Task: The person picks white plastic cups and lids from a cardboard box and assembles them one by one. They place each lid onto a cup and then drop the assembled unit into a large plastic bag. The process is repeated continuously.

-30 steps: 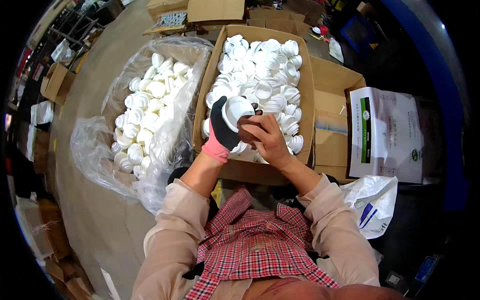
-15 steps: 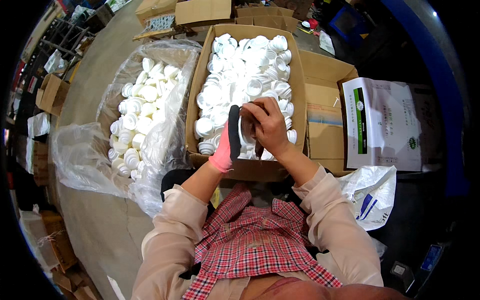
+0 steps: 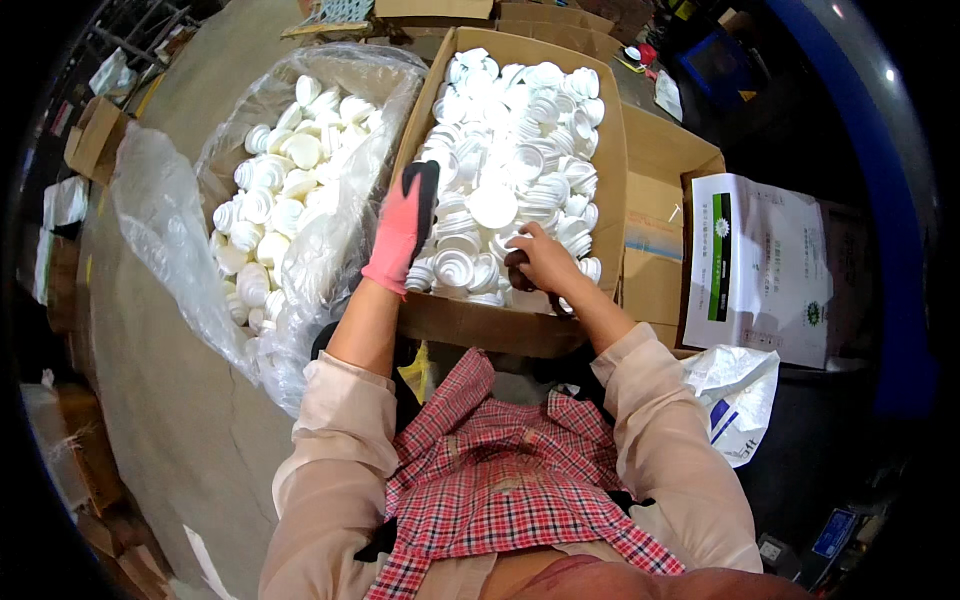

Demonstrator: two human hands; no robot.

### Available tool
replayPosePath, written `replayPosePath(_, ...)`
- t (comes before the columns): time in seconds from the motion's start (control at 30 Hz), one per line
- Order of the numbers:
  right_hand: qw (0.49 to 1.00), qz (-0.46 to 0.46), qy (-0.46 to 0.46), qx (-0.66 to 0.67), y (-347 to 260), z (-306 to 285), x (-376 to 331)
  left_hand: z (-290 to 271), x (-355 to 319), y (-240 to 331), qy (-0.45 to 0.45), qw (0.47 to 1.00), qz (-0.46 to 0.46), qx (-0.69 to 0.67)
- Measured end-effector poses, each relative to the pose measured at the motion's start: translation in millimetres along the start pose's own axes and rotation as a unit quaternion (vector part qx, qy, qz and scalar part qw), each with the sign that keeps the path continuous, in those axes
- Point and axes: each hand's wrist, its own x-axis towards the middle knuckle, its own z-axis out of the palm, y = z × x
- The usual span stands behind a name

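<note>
White ridged plastic caps (image 3: 455, 267) fill a cardboard box (image 3: 612, 190) in front of me. My left hand (image 3: 398, 228), in a pink glove with dark fingers, is over the box's left edge. Its fingers are stretched out together, and I see nothing held in them. Over the caps near the box's front right, my bare right hand (image 3: 547, 268) is curled round a dark brown object (image 3: 517, 280). Most of that object is hidden under the fingers, so its kind does not show. A flat, bright white cap (image 3: 493, 205) shows between the two hands.
A clear plastic bag (image 3: 335, 235) lines a container of cream-white caps (image 3: 257, 205) on the left. Right of the box stand an open carton (image 3: 655, 165) and a white printed sheet (image 3: 765, 270). A white sack (image 3: 735, 400) hangs below them.
My hands have parted. The left has moved left to the box's edge, and the right has dropped lower and right with the dark object. The view has shifted slightly.
</note>
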Motion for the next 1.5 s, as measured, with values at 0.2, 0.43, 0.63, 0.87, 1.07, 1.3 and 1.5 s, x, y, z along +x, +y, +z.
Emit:
replayPosePath(0.2, 0.961, 0.169, 0.077, 0.203, 22.4, 36.7, 63.0, 8.6, -10.7, 35.2, -0.090, 0.932, -0.097, 0.339)
replayPosePath(0.43, 0.807, 0.283, 0.126, 0.502, 74.9, 53.2, 100.3, 15.1, -2.9, 29.3, -0.075, 0.974, -0.038, 0.209)
replayPosePath(0.63, 0.922, 0.034, 0.144, 0.358, -53.2, -43.3, 53.9, 12.3, 1.4, 23.1, 0.018, 0.996, -0.079, -0.032)
replayPosePath(0.87, 0.908, -0.125, 0.174, 0.360, -119.4, -71.4, 4.7, 23.3, -3.5, 34.0, -0.070, 0.925, 0.059, -0.370)
replayPosePath(1.07, 0.895, -0.223, 0.257, 0.288, -115.2, -83.4, -3.0, 25.4, -19.2, 46.5, -0.174, 0.964, 0.094, -0.181)
replayPosePath(1.3, 0.938, -0.249, 0.240, -0.024, -85.5, -92.0, -17.8, 30.8, -3.0, 36.6, -0.217, 0.843, -0.155, -0.467)
replayPosePath(1.5, 0.870, -0.358, 0.339, 0.015, -98.1, -90.3, -16.7, 46.4, -18.5, 59.3, -0.326, 0.827, -0.129, -0.440)
